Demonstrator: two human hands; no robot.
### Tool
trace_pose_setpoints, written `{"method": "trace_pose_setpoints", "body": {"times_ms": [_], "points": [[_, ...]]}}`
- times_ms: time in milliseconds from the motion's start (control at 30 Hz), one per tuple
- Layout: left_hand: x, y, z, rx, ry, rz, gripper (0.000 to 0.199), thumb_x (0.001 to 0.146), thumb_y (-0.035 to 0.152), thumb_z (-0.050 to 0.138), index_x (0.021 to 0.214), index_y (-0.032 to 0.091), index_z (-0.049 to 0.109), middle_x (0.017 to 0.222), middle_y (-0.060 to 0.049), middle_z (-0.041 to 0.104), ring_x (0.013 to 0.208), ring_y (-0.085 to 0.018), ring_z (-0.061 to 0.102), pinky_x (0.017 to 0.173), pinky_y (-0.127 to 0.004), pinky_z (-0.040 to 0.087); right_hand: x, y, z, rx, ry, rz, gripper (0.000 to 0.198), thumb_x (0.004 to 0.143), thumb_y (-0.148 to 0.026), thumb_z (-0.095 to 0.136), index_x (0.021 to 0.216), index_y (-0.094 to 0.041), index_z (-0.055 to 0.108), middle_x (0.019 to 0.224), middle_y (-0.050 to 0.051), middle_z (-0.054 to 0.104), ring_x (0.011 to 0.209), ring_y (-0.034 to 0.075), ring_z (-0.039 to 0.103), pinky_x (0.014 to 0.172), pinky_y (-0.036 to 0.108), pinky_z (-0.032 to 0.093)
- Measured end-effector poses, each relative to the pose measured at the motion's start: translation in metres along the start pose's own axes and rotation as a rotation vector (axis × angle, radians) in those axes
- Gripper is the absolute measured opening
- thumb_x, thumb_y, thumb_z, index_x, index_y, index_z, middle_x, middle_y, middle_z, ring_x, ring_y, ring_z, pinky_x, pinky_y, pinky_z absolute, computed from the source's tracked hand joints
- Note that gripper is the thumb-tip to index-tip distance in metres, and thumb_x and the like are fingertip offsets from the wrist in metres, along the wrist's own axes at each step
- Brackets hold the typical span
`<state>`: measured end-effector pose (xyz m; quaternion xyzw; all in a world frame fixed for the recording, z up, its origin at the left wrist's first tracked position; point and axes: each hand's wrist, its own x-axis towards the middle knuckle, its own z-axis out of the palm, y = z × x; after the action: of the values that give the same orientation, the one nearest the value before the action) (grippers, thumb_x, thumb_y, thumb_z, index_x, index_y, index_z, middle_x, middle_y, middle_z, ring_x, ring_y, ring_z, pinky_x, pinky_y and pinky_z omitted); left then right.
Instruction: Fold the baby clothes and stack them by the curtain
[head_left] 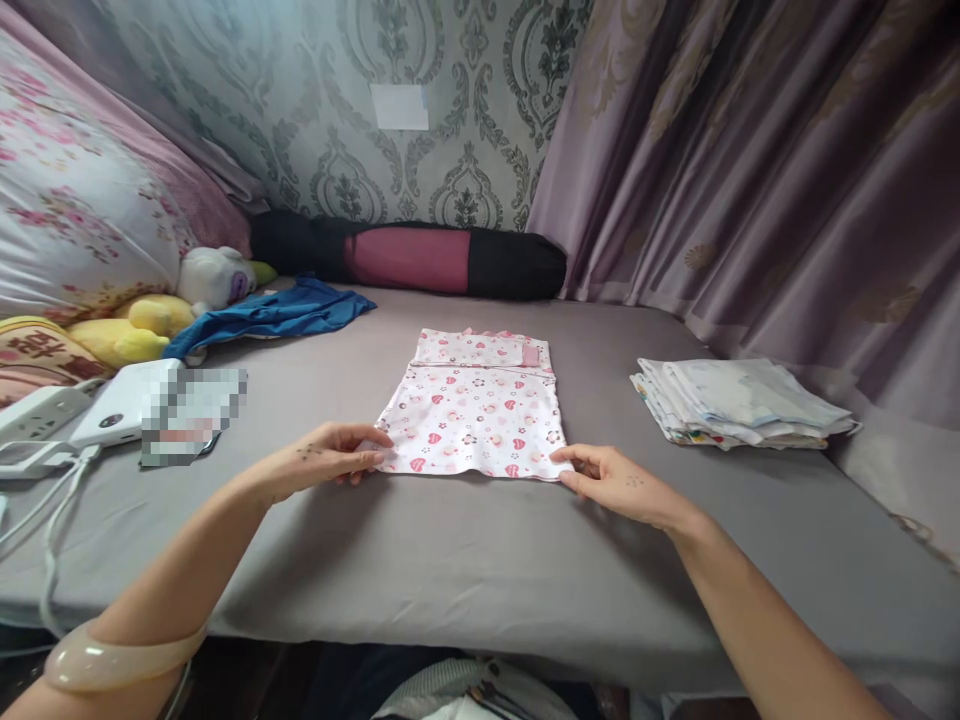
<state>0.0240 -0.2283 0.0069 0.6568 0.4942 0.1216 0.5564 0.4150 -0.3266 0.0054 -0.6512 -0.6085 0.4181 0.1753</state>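
A white cloth piece [472, 415] printed with red hearts and small flowers lies flat in front of me, its far part folded over into a band with a small pink patch [530, 356] at the right. Its near left corner is pinched between thumb and fingers of my left hand [335, 455]. My right hand [611, 482] grips the near right corner the same way. The near edge bulges up slightly in the middle. Whether the cloth is a garment, I cannot tell.
On the grey sheet [465, 560], a stack of folded cloths [742, 400] sits at right. Left are a blue cloth [281, 315], plush toys [127, 330], a white power bank [124, 400], cables and a blurred phone-like object [195, 415]. A black-and-maroon roll [409, 258] lies along the wall.
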Motion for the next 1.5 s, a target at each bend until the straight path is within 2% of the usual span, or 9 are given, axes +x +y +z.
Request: {"method": "trace_pose_setpoints", "body": {"times_ms": [133,333,467,667,833,933,1133,1300,1500], "points": [[0.0,-0.003,-0.001,-0.047,0.079,0.024,0.05,0.067,0.05,0.074,0.111,0.028,0.068,0.077,0.0,0.061,0.07,-0.017,0.054,0.061,-0.025,0.042,-0.001,0.005,-0.002,-0.009,-0.006,-0.048,0.047,0.078,-0.03,0.06,0.124,-0.019,0.061,0.074,-0.003,0.06,0.066,0.012,0.053,0.06,0.023,0.039],[0.005,0.004,0.0,-0.008,0.137,0.109,0.06,0.065,0.045,0.075,0.121,0.027,0.062,0.071,0.002,0.057,0.064,-0.014,0.048,0.056,-0.022,0.037,0.014,0.005,-0.001,0.01,0.22,-0.09,0.03,0.081,-0.036,0.058,0.103,-0.02,0.068,0.079,0.0,0.064,0.067,0.013,0.053,0.061,0.023,0.039],[0.02,0.01,0.0,0.071,0.325,0.161,0.047,0.069,0.046,0.067,0.108,0.022,0.066,0.07,0.002,0.057,0.062,-0.013,0.046,0.055,-0.022,0.035,0.027,0.001,-0.003,-0.014,0.404,-0.14,0.031,0.081,-0.043,0.056,0.097,-0.021,0.071,0.081,0.002,0.066,0.062,0.013,0.051,0.059,0.025,0.039],[0.045,0.023,-0.005,0.16,0.581,0.237,0.036,0.07,0.046,0.061,0.093,0.02,0.073,0.084,-0.001,0.061,0.071,-0.015,0.052,0.064,-0.025,0.041,0.058,0.002,-0.011,0.022,0.677,-0.237,0.032,0.074,-0.046,0.058,0.083,-0.018,0.07,0.092,0.007,0.065,0.081,0.019,0.06,0.07,0.029,0.045],[0.079,0.029,-0.009,0.146,0.719,0.283,0.031,0.073,0.045,0.057,0.07,0.016,0.066,0.087,-0.004,0.059,0.075,-0.016,0.052,0.069,-0.027,0.043,0.091,0.001,-0.014,0.048,0.713,-0.166,0.03,0.081,-0.043,0.048,0.079,-0.017,0.062,0.077,0.005,0.066,0.074,0.02,0.06,0.067,0.029,0.043],[0.108,0.027,-0.011,0.043,0.702,0.346,0.027,0.076,0.04,0.051,0.075,0.016,0.061,0.07,-0.001,0.054,0.066,-0.015,0.048,0.061,-0.026,0.039,0.109,-0.005,-0.016,-0.024,0.765,-0.06,0.025,0.084,-0.036,0.044,0.084,-0.017,0.061,0.082,0.007,0.068,0.076,0.021,0.061,0.067,0.028,0.043],[0.152,0.035,-0.011,0.123,0.862,0.393,0.019,0.085,0.029,0.043,0.073,0.019,0.053,0.059,0.003,0.044,0.059,-0.013,0.042,0.056,-0.024,0.032,0.138,-0.02,-0.019,-0.236,0.825,0.145,0.026,0.091,-0.028,0.04,0.099,-0.017,0.062,0.097,0.012,0.069,0.091,0.024,0.063,0.074,0.029,0.043],[0.165,0.052,-0.009,0.175,0.949,0.397,0.024,0.092,0.031,0.04,0.087,0.02,0.061,0.06,0.003,0.05,0.06,-0.015,0.047,0.061,-0.025,0.035,0.155,-0.027,-0.023,-0.304,0.813,0.208,0.03,0.097,-0.03,0.036,0.113,-0.017,0.059,0.104,0.013,0.068,0.098,0.025,0.062,0.079,0.03,0.043],[0.184,0.059,-0.019,0.282,0.974,0.409,0.032,0.096,0.038,0.037,0.109,0.024,0.063,0.07,-0.001,0.06,0.068,-0.017,0.055,0.066,-0.025,0.037,0.172,-0.031,-0.034,-0.421,0.819,0.213,0.036,0.101,-0.038,0.029,0.121,-0.02,0.053,0.097,0.011,0.069,0.091,0.026,0.066,0.073,0.031,0.043]]}}
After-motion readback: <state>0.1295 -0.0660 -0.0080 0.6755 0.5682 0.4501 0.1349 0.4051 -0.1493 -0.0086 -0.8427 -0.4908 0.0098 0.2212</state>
